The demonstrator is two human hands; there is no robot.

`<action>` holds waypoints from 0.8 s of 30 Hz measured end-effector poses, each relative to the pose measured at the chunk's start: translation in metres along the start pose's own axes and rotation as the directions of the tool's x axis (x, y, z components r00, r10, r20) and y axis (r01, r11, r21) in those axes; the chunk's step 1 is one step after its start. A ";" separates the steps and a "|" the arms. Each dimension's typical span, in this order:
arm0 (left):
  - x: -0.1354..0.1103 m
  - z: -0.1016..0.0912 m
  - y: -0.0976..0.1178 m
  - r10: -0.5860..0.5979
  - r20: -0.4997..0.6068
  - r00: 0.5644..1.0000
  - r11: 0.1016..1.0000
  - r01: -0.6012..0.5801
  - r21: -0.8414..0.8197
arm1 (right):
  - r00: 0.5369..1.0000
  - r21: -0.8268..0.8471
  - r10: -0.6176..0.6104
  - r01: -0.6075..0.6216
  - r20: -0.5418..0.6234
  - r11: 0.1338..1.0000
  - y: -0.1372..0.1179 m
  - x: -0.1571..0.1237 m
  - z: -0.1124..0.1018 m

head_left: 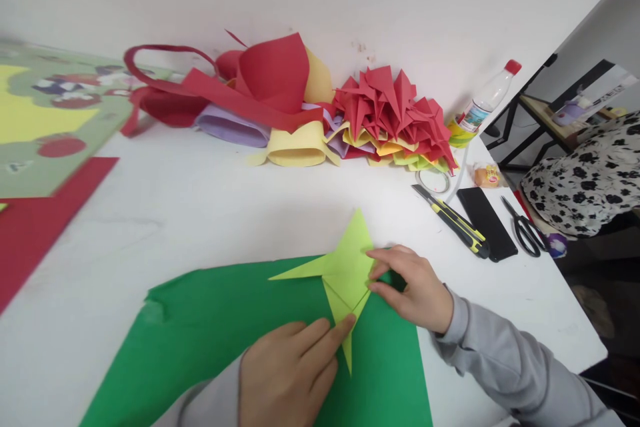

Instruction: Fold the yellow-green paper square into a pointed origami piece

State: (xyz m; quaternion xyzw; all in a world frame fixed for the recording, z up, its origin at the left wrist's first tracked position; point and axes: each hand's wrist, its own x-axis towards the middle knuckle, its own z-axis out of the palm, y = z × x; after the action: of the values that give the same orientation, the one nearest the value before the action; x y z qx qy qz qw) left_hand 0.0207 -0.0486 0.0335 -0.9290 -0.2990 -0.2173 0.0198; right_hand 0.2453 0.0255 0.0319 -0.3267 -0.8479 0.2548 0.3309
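- The lime-green folded paper (345,270), a pointed star-like shape, lies on a large green sheet (225,327) near the near edge of the white table (200,213), about midway along it
- The left hand (287,373) is not gripping; its fingers are stretched forward and the fingertips press on the lower point of the folded paper
- The right hand (417,290) pinches the paper's right side between thumb and fingers, partly closed on it
- A pile of red folded pieces (395,113) and curled coloured sheets (280,100) sit along the far edge by the wall
- Near the right edge lie a utility knife (453,220), a flat black object (486,222) and scissors (525,230), side by side
- A red sheet (30,220) lies at the left edge
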 end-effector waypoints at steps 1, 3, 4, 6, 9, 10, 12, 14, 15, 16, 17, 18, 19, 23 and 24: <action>0.000 0.000 0.000 -0.002 -0.002 1.000 1.000 0.002 0.002 | 1.000 -0.003 -0.001 0.001 -0.001 1.000 0.000 0.000 0.000; 0.000 0.000 0.000 -0.009 -0.007 1.000 1.000 0.009 0.008 | 1.000 -0.009 0.002 -0.002 0.002 1.000 0.000 -0.001 0.001; 0.000 0.001 0.000 -0.012 -0.008 1.000 1.000 0.012 0.010 | 1.000 -0.013 0.005 -0.005 0.003 1.000 0.001 -0.001 0.001; -0.001 0.001 0.000 -0.014 -0.005 1.000 1.000 0.014 0.012 | 1.000 -0.016 0.008 -0.008 0.007 1.000 0.001 -0.001 0.002; 0.000 0.001 0.000 -0.013 0.008 1.000 1.000 0.013 0.006 | 1.000 -0.015 0.006 -0.006 0.011 1.000 0.001 -0.001 0.002; 0.000 0.001 -0.001 -0.012 0.013 1.000 1.000 0.012 0.004 | 1.000 -0.015 0.008 -0.007 0.011 1.000 0.001 -0.001 0.002; 0.000 0.000 -0.001 -0.007 0.017 1.000 1.000 0.007 0.007 | 1.000 -0.014 0.009 -0.009 0.006 1.000 0.000 -0.001 0.002; -0.003 0.000 -0.003 -0.003 0.015 1.000 1.000 0.002 0.014 | 1.000 -0.008 0.005 -0.005 0.002 1.000 -0.001 0.000 0.002; -0.004 0.001 -0.004 -0.003 0.014 1.000 1.000 0.003 0.016 | 1.000 -0.004 0.003 -0.003 0.000 1.000 -0.001 0.000 0.001; -0.006 0.002 -0.005 -0.004 0.014 1.000 1.000 0.004 0.013 | 1.000 -0.002 0.004 -0.004 0.000 1.000 -0.002 0.000 0.001; -0.008 0.002 -0.005 -0.007 0.006 1.000 1.000 0.007 0.006 | 1.000 -0.003 0.005 -0.005 0.007 1.000 -0.002 0.000 -0.001; -0.010 0.003 -0.005 -0.011 -0.011 1.000 1.000 0.011 -0.006 | 1.000 -0.005 0.000 0.000 0.024 1.000 -0.001 0.001 -0.003; -0.011 0.003 -0.005 -0.018 -0.030 0.999 1.000 0.018 -0.019 | 0.998 -0.012 -0.016 0.017 0.054 1.000 -0.001 0.001 -0.005; -0.009 -0.003 -0.002 -0.050 -0.133 0.990 0.997 0.041 -0.071 | 0.965 -0.093 -0.188 0.208 0.184 0.974 0.001 0.003 -0.011; -0.007 -0.006 -0.001 -0.062 -0.149 0.987 0.995 0.050 -0.085 | 0.956 -0.135 -0.228 0.255 0.186 0.957 0.001 0.003 -0.012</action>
State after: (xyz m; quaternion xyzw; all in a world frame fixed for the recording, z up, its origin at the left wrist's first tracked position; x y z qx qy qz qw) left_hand 0.0125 -0.0524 0.0359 -0.9011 -0.3136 -0.2995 -0.0013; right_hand 0.2528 0.0308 0.0397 -0.2227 -0.9239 0.1710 0.2598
